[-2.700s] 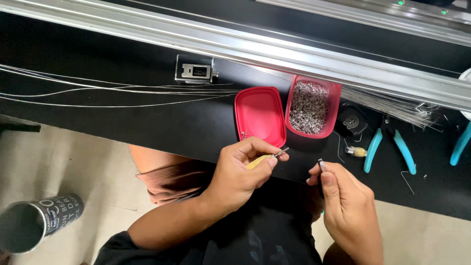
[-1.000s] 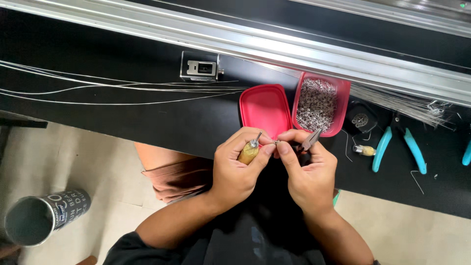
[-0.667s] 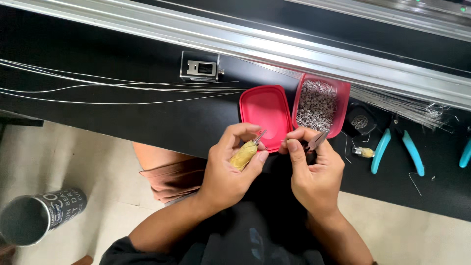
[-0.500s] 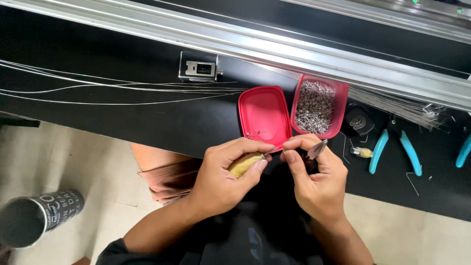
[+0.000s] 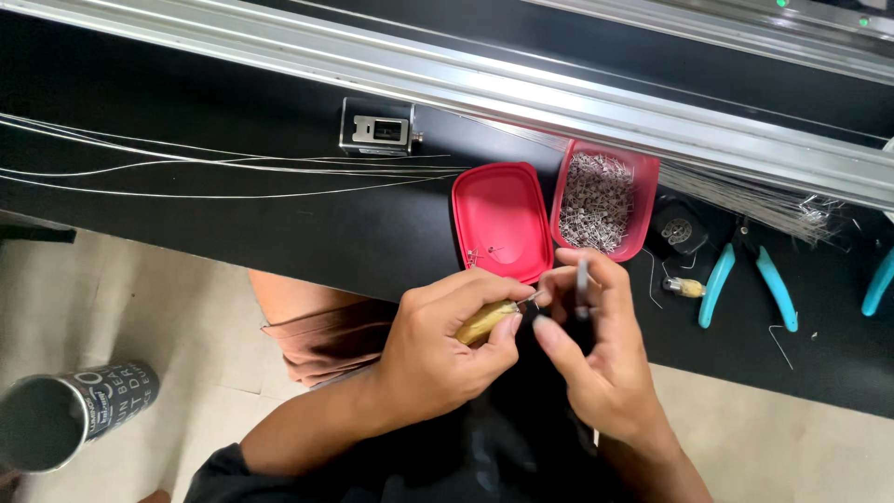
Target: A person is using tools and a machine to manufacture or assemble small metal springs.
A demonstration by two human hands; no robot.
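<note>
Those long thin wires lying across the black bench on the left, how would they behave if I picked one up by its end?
The thin wires would probably sag and whip about: they are very slender for their length and already lie in loose curves. Each likely weighs little. They cross near the small metal block, so lifting one may drag its neighbours.

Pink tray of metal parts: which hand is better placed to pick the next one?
Probably the right. The right hand sits just below the pink tray of metal parts, fingertips toward it, though it holds a thin grey piece. The left hand is farther off and grips a yellow-handled tool.
</note>
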